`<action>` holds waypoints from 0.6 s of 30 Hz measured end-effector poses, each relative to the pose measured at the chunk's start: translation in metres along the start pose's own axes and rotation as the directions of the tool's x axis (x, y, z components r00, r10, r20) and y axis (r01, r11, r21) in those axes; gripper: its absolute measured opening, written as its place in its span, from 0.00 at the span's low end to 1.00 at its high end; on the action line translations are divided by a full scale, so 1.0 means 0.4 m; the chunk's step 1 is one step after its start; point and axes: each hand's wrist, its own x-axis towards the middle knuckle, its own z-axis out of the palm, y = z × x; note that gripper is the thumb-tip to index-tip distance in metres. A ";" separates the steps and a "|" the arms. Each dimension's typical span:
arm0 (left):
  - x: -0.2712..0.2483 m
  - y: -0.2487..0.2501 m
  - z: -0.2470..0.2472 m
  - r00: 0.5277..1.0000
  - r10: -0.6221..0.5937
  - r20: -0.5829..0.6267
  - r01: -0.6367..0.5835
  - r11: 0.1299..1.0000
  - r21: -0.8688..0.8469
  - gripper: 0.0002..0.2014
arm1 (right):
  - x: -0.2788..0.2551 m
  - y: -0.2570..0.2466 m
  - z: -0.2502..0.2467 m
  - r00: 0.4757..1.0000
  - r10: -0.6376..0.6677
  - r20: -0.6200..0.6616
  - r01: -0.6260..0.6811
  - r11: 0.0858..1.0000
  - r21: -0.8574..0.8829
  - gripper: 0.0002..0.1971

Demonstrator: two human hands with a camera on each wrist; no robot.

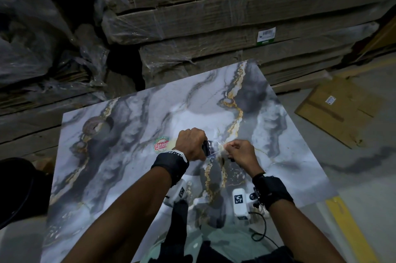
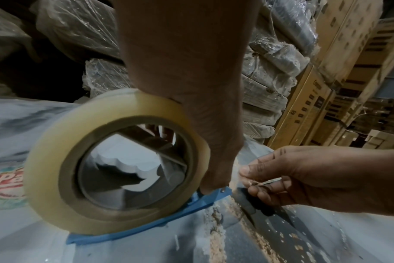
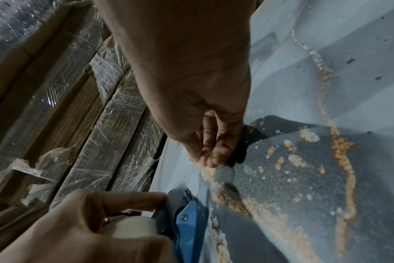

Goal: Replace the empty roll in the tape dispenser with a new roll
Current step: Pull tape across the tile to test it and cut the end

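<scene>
**New roll on dispenser, tape end getting pulled**

Centre of the head view: both hands close together over the marble top (image 1: 132, 125). Left hand (image 1: 191, 145) is wrapped round the roll (image 2: 115, 163) and the blue dispenser (image 2: 191, 204), fingers curled over the top, thumb tip down at the blue frame. Roll is clear tape w/ a brown core, standing on edge in the dispenser, which sits on the top, lower centre of the left wrist view.

Right hand (image 1: 241, 154) is just right of it, thumb and fingers pinching the loose tape end (image 1: 216, 147), a clear strip stretched btwn the two hands. Other fingers clenched.

Old roll (image 1: 97, 126) lies flat near the top's left edge, well apart from the hands. Red/green sticker (image 1: 161, 145) just left of the left hand. Wrapped cardboard stacks (image 1: 214, 16) fill the upper frame; a flat box (image 1: 338, 110) on the floor at right.
</scene>
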 end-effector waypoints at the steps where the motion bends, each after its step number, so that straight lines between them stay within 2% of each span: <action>1: 0.005 0.002 -0.001 1.000 -0.005 0.000 0.005 1.000 0.016 0.22 | 0.003 0.000 0.002 1.000 -0.008 -0.011 0.008 1.000 -0.021 0.08; 5: 0.018 0.007 -0.009 0.999 -0.015 -0.029 0.017 0.997 0.075 0.16 | 0.015 -0.008 0.007 0.997 -0.066 -0.041 0.061 0.993 -0.103 0.10; 8: 0.018 0.012 -0.009 0.999 -0.008 -0.036 0.012 0.993 0.113 0.16 | 0.021 -0.010 0.005 0.996 -0.087 -0.033 0.081 0.986 -0.149 0.10; 13: 0.010 0.020 -0.005 0.999 -0.010 -0.047 0.016 0.989 0.145 0.12 | 0.010 -0.008 -0.004 0.997 -0.077 -0.031 0.073 0.990 -0.125 0.08; 15: 0.012 0.012 0.004 0.998 -0.001 -0.067 0.011 0.990 0.144 0.15 | 0.001 -0.006 -0.010 0.999 -0.045 -0.025 0.042 0.996 -0.076 0.08; 18: 0.012 -0.007 0.014 0.992 0.016 -0.128 -0.001 0.994 0.113 0.27 | -0.009 0.007 -0.020 1.000 -0.021 -0.019 0.020 0.999 -0.036 0.09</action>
